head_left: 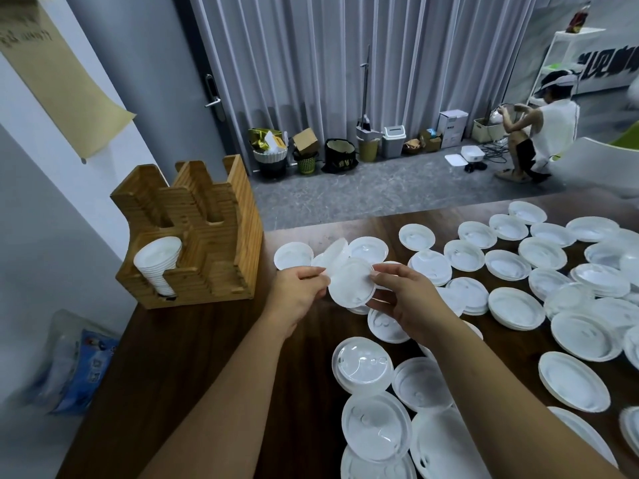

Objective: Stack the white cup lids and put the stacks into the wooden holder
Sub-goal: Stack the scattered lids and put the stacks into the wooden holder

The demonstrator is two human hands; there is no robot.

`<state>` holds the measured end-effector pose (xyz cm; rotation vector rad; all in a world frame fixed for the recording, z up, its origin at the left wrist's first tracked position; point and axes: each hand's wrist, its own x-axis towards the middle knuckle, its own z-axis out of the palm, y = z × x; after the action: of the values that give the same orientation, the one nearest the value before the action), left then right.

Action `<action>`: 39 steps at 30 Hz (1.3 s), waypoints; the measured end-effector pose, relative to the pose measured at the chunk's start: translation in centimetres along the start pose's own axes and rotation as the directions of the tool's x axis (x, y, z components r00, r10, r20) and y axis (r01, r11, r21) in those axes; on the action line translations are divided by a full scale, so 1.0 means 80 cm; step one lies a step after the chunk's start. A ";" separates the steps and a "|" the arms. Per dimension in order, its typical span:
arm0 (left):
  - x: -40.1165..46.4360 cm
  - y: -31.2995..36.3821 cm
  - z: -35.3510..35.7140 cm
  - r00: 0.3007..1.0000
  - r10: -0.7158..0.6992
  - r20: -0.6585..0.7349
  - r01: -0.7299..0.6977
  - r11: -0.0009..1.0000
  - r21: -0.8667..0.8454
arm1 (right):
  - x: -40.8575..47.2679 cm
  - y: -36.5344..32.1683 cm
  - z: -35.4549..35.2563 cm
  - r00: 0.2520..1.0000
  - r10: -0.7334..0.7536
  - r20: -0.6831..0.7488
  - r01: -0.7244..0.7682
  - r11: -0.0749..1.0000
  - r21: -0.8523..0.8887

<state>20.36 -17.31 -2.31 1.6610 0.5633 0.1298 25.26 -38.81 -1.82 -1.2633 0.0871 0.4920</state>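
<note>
In the head view, the left hand (297, 293) and right hand (403, 299) are both pinching the rim of one round, thin, translucent white plastic lid (351, 283), fingers curled at its opposite edges, holding it above the dark wood-grain desk (193, 357). Many more white lids (518, 304) are lying spread across the desk's right side, some nested. The slatted wooden holder (221, 236) is standing at the desk's far left corner, one front slot holding a lid stack (160, 264). No readable writing.

White lids (508, 265) scattered on table, 1 stack (159, 267) in wooden holder (221, 243)
</note>
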 end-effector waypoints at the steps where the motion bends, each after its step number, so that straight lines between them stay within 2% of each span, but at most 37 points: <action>1: -0.002 0.002 -0.002 1.000 0.025 -0.011 -0.024 0.999 0.037 | -0.001 -0.001 0.000 1.000 0.002 -0.006 -0.002 1.000 0.002; 5: -0.008 0.008 -0.007 0.987 0.158 -0.013 -0.152 0.969 0.196 | -0.002 -0.003 -0.001 0.999 -0.003 -0.044 0.003 1.000 0.010; 7: -0.010 0.007 -0.007 0.967 0.253 -0.006 -0.238 0.919 0.314 | -0.001 -0.006 -0.002 0.999 -0.002 -0.049 0.003 1.000 0.020; 9: -0.010 0.006 -0.006 0.958 0.288 0.006 -0.270 0.889 0.371 | 0.000 -0.008 -0.002 0.999 -0.001 -0.036 0.002 1.000 0.030; 13: -0.006 0.013 -0.002 0.953 0.299 -0.047 -0.265 0.900 0.346 | 0.003 -0.007 -0.005 1.000 -0.011 -0.014 0.011 1.000 0.004; 16: -0.003 0.021 -0.003 0.964 0.257 -0.073 -0.222 0.922 0.317 | 0.006 -0.007 -0.009 1.000 -0.022 0.020 0.022 1.000 -0.004; 20: -0.002 0.027 0.002 0.986 0.161 0.041 -0.166 0.950 0.263 | 0.007 -0.008 -0.008 0.996 -0.032 0.083 0.035 0.999 -0.028; 27: -0.003 0.022 0.007 0.971 0.227 0.075 -0.239 0.928 0.286 | 0.006 -0.009 -0.009 0.991 -0.046 0.128 0.052 0.998 -0.042; 31: -0.004 0.022 0.008 0.969 0.248 0.022 -0.244 0.928 0.282 | 0.007 -0.010 -0.012 0.988 -0.074 0.138 0.079 0.996 -0.037; 35: 0.001 0.014 0.014 0.969 0.246 -0.008 -0.232 0.927 0.296 | 0.005 -0.013 -0.014 0.973 -0.049 0.226 0.053 0.999 -0.011; 39: 0.002 0.011 0.020 0.979 0.200 0.037 -0.203 0.960 0.194 | 0.007 -0.014 -0.011 0.977 -0.064 0.204 0.063 0.998 0.009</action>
<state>21.36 -18.74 -1.78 1.9102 0.4020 0.2138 26.37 -39.73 -1.32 -1.2029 -0.1252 0.5634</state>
